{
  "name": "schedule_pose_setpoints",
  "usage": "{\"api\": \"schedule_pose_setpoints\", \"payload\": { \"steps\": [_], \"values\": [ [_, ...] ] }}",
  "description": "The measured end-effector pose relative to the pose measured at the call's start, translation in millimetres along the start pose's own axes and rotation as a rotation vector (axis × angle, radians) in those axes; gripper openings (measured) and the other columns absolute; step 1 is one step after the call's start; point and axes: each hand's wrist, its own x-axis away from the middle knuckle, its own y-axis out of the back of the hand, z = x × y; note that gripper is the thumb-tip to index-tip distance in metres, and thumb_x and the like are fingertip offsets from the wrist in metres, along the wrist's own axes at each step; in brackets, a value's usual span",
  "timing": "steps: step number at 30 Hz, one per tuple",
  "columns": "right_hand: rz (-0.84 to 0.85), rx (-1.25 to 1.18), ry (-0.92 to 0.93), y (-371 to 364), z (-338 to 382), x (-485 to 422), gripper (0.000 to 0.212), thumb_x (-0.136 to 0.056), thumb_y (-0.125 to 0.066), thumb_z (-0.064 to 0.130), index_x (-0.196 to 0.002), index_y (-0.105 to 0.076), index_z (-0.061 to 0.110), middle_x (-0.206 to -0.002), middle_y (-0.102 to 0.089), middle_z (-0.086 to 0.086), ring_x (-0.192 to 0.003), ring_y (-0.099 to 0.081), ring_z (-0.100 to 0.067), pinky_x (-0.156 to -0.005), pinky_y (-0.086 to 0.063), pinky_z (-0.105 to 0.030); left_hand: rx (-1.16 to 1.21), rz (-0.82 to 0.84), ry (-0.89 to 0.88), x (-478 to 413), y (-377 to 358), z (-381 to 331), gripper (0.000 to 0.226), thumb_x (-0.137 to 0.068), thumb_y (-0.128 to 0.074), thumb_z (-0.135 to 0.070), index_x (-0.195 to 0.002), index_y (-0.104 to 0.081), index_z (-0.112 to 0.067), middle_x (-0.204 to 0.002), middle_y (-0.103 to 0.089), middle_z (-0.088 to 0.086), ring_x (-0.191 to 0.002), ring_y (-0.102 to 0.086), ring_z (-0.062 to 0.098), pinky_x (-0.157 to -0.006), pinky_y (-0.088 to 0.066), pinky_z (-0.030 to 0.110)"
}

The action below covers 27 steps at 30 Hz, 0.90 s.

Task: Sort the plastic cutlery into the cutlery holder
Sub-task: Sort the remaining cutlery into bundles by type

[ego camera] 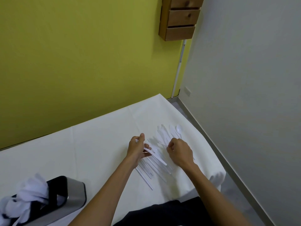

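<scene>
White-clothed table (97, 144) stands against a yellow-green wall (81, 54), with a grey wall (244, 79) at right. Left hand (136, 150) is curled, thumb and fingers gripping a few flat white plastic strips (158, 159) that slant out toward the right hand (180, 152). Right hand is knuckles up, fingers curled down onto the scattered pile of white plastic cutlery (160, 137); cannot tell if it pinches a piece. Pile lies between and under both hands, with spoon bowls (178, 128) beyond the right hand and long handles trailing toward the person. Brushed-steel cutlery holder with black rim (76, 191) sits well apart at lower left. It holds blurred white pieces (32, 191) and is cut off by the frame edge. White on white, so piece types are hard to tell.
</scene>
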Motion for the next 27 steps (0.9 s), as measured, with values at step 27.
{"api": "schedule_pose_setpoints", "payload": {
  "steps": [27],
  "values": [
    [0.011,-0.214,-0.162,20.6,-4.9,11.2,0.019,-0.092,-0.063,0.039,-0.1,-0.063,0.022,-0.092,-0.066,0.007,-0.083,-0.061,-0.013,-0.066,-0.046,-0.028,0.415,-0.084,0.162,-8.6,2.3,-5.5,0.028,-0.093,-0.033,-0.009,-0.099,-0.059,-0.001,-0.07,-0.043,0.006,-0.054,-0.042,0.019,-0.048,-0.044,0.027]
  ]
}}
